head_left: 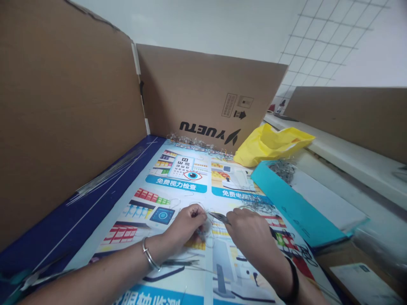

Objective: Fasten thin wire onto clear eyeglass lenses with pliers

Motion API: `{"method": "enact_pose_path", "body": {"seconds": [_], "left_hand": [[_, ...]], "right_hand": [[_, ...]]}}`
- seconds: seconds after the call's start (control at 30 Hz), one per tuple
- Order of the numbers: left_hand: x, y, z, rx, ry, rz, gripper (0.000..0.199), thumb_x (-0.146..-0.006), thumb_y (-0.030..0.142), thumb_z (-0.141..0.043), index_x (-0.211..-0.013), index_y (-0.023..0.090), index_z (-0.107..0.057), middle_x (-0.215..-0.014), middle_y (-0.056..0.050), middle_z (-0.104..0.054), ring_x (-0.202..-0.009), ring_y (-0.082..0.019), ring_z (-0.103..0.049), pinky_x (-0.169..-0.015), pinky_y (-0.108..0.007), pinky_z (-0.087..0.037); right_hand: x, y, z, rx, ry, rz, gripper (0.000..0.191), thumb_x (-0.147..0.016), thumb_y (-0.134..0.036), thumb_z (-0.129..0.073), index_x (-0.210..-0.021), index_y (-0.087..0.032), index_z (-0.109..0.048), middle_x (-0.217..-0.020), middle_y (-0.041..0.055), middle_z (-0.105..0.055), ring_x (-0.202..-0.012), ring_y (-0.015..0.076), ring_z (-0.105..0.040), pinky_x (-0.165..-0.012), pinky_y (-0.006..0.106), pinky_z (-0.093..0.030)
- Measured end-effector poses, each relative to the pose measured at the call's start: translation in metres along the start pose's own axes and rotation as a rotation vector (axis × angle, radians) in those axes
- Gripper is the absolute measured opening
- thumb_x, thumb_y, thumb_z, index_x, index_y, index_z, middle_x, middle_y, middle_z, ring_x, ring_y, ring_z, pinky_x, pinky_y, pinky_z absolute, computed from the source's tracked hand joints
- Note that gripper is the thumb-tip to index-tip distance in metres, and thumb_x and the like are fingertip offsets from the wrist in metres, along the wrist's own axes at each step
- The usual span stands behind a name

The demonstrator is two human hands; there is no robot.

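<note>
My left hand (191, 221) is closed, thumb and fingertips pinched around a thin wire piece (209, 239) that curves below the fingers. Its exact shape is too fine to make out. My right hand (249, 228) is wrapped around a pair of pliers (220, 217), whose narrow jaws point left and meet the wire just beside my left fingertips. Whether the jaws are fully closed I cannot tell. Just beyond my right hand lies a tangle of thin wire pieces (259, 206). Several straight wires (182, 263) rest under my left forearm.
A printed poster sheet (208, 203) covers the table. Cardboard panels (190, 89) stand at the left and back. To the right are a yellow bag (270, 144), a turquoise folder (299, 212) with wire bits and black loops (307, 256). Long wires (104, 173) lie at left, a blurred tool (30, 279) lower left.
</note>
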State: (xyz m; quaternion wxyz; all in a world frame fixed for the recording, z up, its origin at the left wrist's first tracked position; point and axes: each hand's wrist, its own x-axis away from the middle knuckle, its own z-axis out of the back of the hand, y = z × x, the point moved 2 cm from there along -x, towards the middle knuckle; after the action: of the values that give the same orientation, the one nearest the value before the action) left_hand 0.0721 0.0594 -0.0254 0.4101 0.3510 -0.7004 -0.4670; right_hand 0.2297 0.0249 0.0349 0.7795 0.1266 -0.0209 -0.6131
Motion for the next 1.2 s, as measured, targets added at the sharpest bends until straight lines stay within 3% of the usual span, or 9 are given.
{"method": "enact_pose_path", "body": {"seconds": [0.17,0.37,0.53,0.7,0.9,1.2], "left_hand": [[0.000,0.001,0.000,0.015,-0.045,0.050,0.022,-0.075,0.036,-0.059,-0.070,0.019,-0.046,-0.059,0.003,-0.051,-0.044,-0.009,-0.048,-0.037,-0.019,-0.037],[0.003,0.003,0.000,-0.002,0.015,0.055,0.018,-0.074,0.033,-0.060,-0.073,0.019,-0.048,-0.064,0.001,-0.054,-0.052,-0.010,-0.051,-0.039,-0.018,-0.038],[0.002,0.002,0.000,0.038,-0.076,0.052,0.023,-0.075,0.037,-0.060,-0.072,0.018,-0.048,-0.064,0.000,-0.057,-0.047,-0.008,-0.050,-0.040,-0.019,-0.039],[0.001,0.000,0.002,0.033,-0.064,0.036,0.022,-0.076,0.035,-0.060,-0.072,0.017,-0.048,-0.063,0.000,-0.057,-0.047,-0.009,-0.051,-0.040,-0.019,-0.039],[0.002,0.000,0.001,0.056,-0.081,0.009,0.019,-0.077,0.032,-0.059,-0.071,0.018,-0.048,-0.061,0.000,-0.058,-0.047,-0.009,-0.051,-0.039,-0.018,-0.037],[0.001,0.003,0.002,0.040,-0.122,0.047,0.015,-0.078,0.030,-0.056,-0.074,0.017,-0.051,-0.052,0.000,-0.059,-0.040,-0.009,-0.054,-0.041,-0.018,-0.038]], "right_hand": [[-0.002,0.002,0.005,-0.026,-0.083,-0.030,0.019,-0.084,-0.025,-0.050,-0.072,-0.019,-0.064,-0.072,0.0046,-0.066,-0.063,0.0164,-0.058,-0.051,0.028,-0.022],[-0.002,0.003,0.010,-0.042,-0.123,-0.046,0.022,-0.086,-0.028,-0.047,-0.074,-0.020,-0.064,-0.074,0.0039,-0.067,-0.068,0.0173,-0.060,-0.053,0.027,-0.027],[-0.002,0.003,0.011,-0.049,-0.114,-0.046,0.023,-0.086,-0.028,-0.046,-0.074,-0.020,-0.064,-0.075,0.0040,-0.066,-0.069,0.0179,-0.060,-0.054,0.027,-0.028],[-0.002,0.001,0.007,-0.056,-0.080,-0.026,0.022,-0.086,-0.026,-0.047,-0.074,-0.018,-0.064,-0.075,0.0055,-0.065,-0.071,0.0174,-0.059,-0.057,0.028,-0.029],[-0.002,-0.002,0.001,-0.050,-0.137,-0.027,0.017,-0.083,-0.022,-0.049,-0.075,-0.019,-0.063,-0.075,0.0046,-0.066,-0.070,0.0168,-0.059,-0.054,0.027,-0.024],[-0.005,0.006,-0.003,-0.174,-0.219,-0.026,0.029,-0.087,-0.036,-0.046,-0.071,-0.018,-0.063,-0.072,0.0050,-0.068,-0.066,0.0159,-0.061,-0.051,0.027,-0.019]]}}
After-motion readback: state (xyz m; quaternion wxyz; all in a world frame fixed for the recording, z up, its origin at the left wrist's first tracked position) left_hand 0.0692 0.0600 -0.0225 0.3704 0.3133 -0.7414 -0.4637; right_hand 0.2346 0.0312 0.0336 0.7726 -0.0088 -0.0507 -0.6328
